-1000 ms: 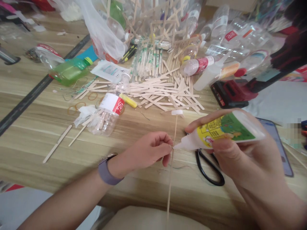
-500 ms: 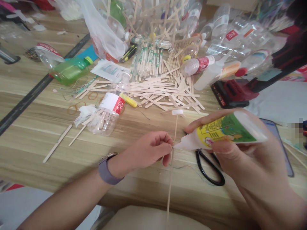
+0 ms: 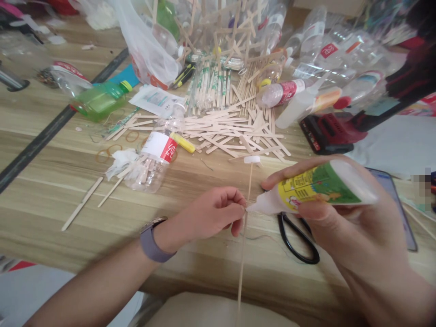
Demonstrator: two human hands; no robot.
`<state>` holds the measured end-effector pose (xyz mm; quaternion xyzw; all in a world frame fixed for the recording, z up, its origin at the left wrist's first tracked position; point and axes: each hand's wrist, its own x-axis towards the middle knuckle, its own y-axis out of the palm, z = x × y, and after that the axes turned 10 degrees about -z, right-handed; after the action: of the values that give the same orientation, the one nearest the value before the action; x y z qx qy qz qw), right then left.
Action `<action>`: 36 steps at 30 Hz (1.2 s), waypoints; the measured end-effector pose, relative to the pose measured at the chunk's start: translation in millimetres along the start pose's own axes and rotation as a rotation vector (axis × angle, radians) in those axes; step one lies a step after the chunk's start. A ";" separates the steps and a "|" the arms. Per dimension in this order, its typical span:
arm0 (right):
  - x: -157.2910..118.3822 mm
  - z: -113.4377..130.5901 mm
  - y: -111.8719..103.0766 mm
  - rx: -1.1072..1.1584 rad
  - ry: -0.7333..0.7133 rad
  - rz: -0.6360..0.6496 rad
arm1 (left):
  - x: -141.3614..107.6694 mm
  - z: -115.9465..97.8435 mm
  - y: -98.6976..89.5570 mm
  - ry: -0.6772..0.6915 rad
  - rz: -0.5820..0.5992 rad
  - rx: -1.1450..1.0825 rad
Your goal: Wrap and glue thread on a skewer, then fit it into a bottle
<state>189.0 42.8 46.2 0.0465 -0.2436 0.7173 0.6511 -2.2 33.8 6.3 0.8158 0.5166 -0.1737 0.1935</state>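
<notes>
My right hand (image 3: pixel 344 218) is wrapped round a glue bottle (image 3: pixel 316 186) with a yellow and green label, tilted so its white nozzle points left. The nozzle tip is at the fingertips of my left hand (image 3: pixel 228 211), beside a long thin wooden stick (image 3: pixel 242 259). My left hand pinches at the stick; the exact spot is too small to make out. A white bottle cap (image 3: pixel 252 159) is at the stick's far end. Black-handled scissors (image 3: pixel 299 245) lie partly under my right hand and the bottle.
Loose flat sticks (image 3: pixel 225 129) are heaped ahead, beside a clear bottle (image 3: pixel 155 159) with sticks in it. A green bottle (image 3: pixel 102 97) lies left. A red and black power tool (image 3: pixel 332 129) and a phone (image 3: pixel 395 204) are at the right.
The glue bottle in my right hand has tilted very slightly. My left hand and the stick look nearly unmoved.
</notes>
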 end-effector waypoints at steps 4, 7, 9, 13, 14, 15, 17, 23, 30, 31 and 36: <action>0.1 -0.5 -0.6 -0.022 -0.034 -0.028 | 0.4 1.4 -0.1 0.002 -0.005 0.002; -0.3 -0.3 -0.6 -0.019 -0.006 -0.018 | 0.2 1.7 0.0 0.001 -0.001 -0.002; -0.7 -0.1 -0.5 -0.009 0.007 -0.010 | 0.0 1.0 -0.1 -0.004 -0.001 -0.005; -1.1 0.4 -0.9 0.004 -0.026 -0.033 | -0.4 -1.2 -0.3 -0.008 -0.005 0.009; -1.1 0.4 -0.9 0.002 -0.024 -0.033 | -0.4 -1.5 -0.3 -0.011 -0.004 0.012; -1.0 0.5 -0.9 0.000 -0.017 -0.027 | -0.5 -1.7 -0.2 -0.014 -0.004 0.012; -0.7 0.4 -0.7 0.003 0.001 -0.006 | -0.6 -1.3 0.0 -0.017 -0.004 0.006; -0.4 0.7 -0.9 -0.008 -0.025 -0.024 | -1.2 0.4 -0.3 -0.001 -0.002 -0.005; -1.1 0.5 -2.3 -0.026 -0.033 -0.012 | -1.2 -0.7 -0.1 -0.010 -0.001 -0.001; -0.9 0.2 -2.3 -0.028 -0.034 -0.013 | -1.1 -0.6 0.0 -0.012 0.000 0.002; -0.9 0.2 -1.9 -0.026 -0.002 -0.017 | -0.8 -0.8 0.3 -0.018 -0.008 0.003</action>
<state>190.9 42.0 46.6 0.0409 -0.2531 0.7085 0.6575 -2.1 33.4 7.4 0.8125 0.5178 -0.1824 0.1960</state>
